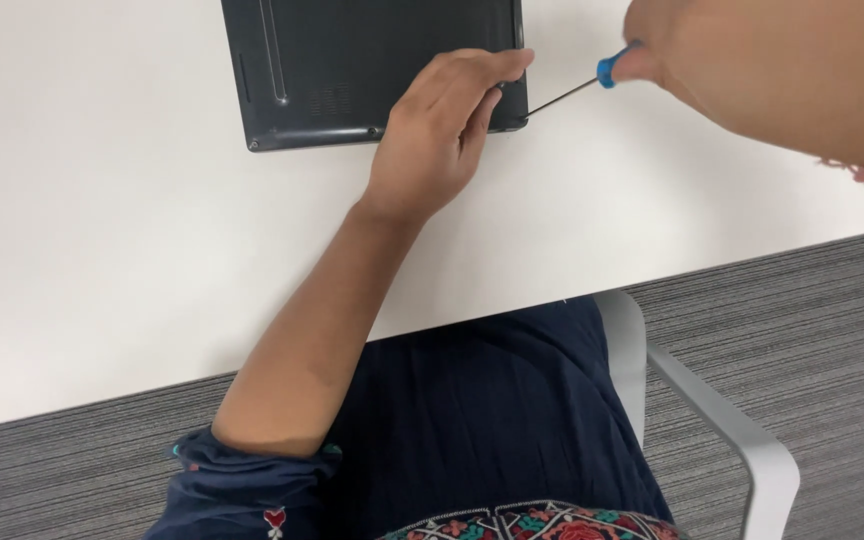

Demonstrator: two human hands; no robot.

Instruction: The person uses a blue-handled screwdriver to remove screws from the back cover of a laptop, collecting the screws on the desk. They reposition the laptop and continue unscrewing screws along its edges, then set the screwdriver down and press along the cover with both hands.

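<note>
Two hands work at one corner of a dark laptop (372,70) that lies bottom-up on a white table (102,250). Nearest the camera are the person's lap in dark blue cloth, a patterned hem, and the grey arm of a chair (722,420) over striped grey carpet. Beyond the table edge the left forearm runs up to the left hand (432,140), which rests palm-down on the laptop's near right corner; its fingers lie loosely together and flat, pressing on the case rather than gripping anything. Farther out and to the right, the right hand (752,70) looms large and blurred, closed around the blue handle of a screwdriver (582,88). The thin shaft slants down and left, and its tip meets the laptop at that same corner, just beside the left fingertips.

By the look of it, the step in hand is working a screw at the near right corner of the base, the left hand holding the case steady. The screw head itself is hidden by the fingers, so whether it is loose cannot be told. The next move seems to call for keeping the tip seated squarely while turning, with steady downward pressure so that it does not slip across the case.
</note>
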